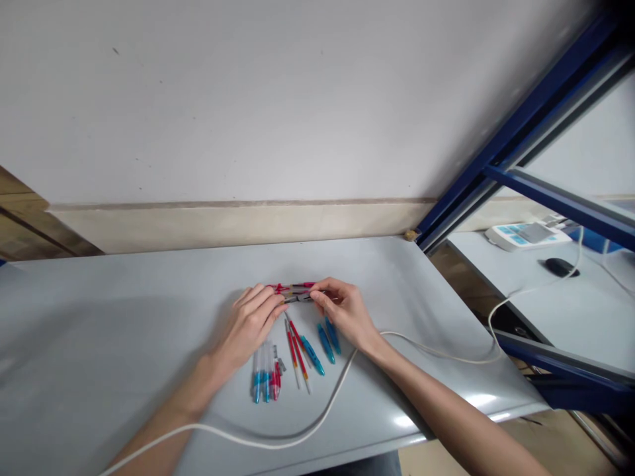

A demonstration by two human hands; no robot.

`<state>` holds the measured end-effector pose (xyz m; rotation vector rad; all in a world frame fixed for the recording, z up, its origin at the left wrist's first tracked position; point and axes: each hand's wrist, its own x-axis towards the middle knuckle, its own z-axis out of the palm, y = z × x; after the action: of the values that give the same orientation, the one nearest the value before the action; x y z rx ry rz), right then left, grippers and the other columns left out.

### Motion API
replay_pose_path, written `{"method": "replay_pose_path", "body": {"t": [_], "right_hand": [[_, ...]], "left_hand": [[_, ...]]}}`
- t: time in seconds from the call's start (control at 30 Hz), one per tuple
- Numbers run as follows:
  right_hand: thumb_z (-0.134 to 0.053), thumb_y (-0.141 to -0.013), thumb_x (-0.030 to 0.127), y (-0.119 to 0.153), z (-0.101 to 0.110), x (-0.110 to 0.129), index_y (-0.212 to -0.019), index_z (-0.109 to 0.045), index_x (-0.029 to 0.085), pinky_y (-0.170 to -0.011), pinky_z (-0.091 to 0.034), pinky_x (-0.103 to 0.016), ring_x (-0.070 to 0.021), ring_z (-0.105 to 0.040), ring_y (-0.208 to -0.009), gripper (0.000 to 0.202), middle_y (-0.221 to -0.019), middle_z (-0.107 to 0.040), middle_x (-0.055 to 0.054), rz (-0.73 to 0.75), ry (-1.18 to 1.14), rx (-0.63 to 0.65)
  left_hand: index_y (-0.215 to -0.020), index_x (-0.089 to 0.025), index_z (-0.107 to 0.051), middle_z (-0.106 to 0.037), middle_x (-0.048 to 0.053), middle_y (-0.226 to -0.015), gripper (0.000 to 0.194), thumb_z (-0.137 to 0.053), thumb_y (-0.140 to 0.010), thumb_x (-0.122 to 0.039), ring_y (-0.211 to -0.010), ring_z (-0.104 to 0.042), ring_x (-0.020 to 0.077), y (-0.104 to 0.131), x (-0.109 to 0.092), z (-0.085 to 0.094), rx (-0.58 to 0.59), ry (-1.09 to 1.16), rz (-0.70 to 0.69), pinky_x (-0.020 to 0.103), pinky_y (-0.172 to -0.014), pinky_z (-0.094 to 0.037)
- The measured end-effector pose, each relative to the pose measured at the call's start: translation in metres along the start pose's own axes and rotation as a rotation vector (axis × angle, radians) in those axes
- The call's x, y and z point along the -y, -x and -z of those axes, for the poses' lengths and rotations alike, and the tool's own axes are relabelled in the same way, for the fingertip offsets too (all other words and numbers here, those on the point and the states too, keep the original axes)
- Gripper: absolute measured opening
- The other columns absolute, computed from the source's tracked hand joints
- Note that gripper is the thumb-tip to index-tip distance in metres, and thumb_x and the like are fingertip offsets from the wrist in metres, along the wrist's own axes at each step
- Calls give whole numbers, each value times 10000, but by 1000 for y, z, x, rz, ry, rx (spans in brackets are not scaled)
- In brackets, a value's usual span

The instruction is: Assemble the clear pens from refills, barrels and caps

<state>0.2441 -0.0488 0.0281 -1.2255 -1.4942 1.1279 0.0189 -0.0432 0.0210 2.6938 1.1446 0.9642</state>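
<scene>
A row of slim, pen-like pieces [296,291] lies crosswise on a grey desk [124,330], directly between a person's two bare hands. The pieces are pinkish red farther away and dark and silvery nearest the person; their finer details are blurred.

The left hand [248,318] is at the row's left end, its fingers bent and close together, covering the tips there; whether it grips or only rests on them cannot be told. The right hand [348,311] is at the opposite end, pinching the nearest piece between thumb and forefinger.

Just below the row, toward the person, red refills [296,350] lie slanted. To their left, near the left wrist, are clear barrels [262,373] with blue or red ends. To their right, blue translucent barrels [325,342] lie, some close beneath the right hand.

A white cable [278,445] curves across the desk and passes by the right forearm. Beyond a blue frame [461,178] at right, a second desk [526,297] bears a black mouse [561,267] and a white device [526,235] with blue markings.
</scene>
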Motion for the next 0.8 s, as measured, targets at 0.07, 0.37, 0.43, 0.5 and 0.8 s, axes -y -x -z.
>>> {"method": "replay_pose_path", "body": {"t": [0.07, 0.37, 0.43, 0.5, 0.8], "right_hand": [[-524, -963, 559, 0, 0, -1, -645, -576, 171, -469, -281, -246, -109, -353, -492, 504, -535, -427, 24, 1, 86, 25], [-610, -926, 508, -3, 6, 4, -866, -665, 166, -560, -372, -241, -132, -457, -612, 352, -708, -561, 1, 48, 71, 8], [-608, -924, 511, -4, 8, 4, -805, -655, 164, -557, -354, -243, -132, -438, -608, 370, -684, -540, 4, 48, 121, 6], [-557, -951, 528, -3, 8, 3, -697, -598, 170, -534, -306, -248, -122, -375, -563, 441, -607, -454, 25, 37, 180, 40], [-600, -938, 486, -4, 10, 7, -851, -640, 173, -558, -356, -240, -128, -432, -601, 327, -688, -527, 14, 45, 33, 42]], "left_hand": [[-983, -175, -639, -646, 56, -896, 142, -503, -1011, -209, -848, -566, 203, 0, 0, 0, -19, -8, -25, 345, -749, -445], [-1096, -185, -635, -682, 52, -942, 161, -501, -1022, -234, -853, -582, 192, 1, 6, -2, -3, 27, -10, 341, -769, -453], [-1037, -184, -638, -675, 46, -917, 125, -522, -1013, -224, -835, -570, 186, 1, 6, -2, -37, 38, -1, 334, -757, -446], [-1024, -185, -638, -670, 44, -910, 93, -554, -998, -217, -829, -562, 184, 2, 5, -1, -74, 39, -15, 334, -756, -443], [-1171, -198, -627, -661, 55, -960, 189, -530, -1010, -211, -883, -591, 193, 0, 1, -1, -21, 35, 1, 347, -783, -449]]}}
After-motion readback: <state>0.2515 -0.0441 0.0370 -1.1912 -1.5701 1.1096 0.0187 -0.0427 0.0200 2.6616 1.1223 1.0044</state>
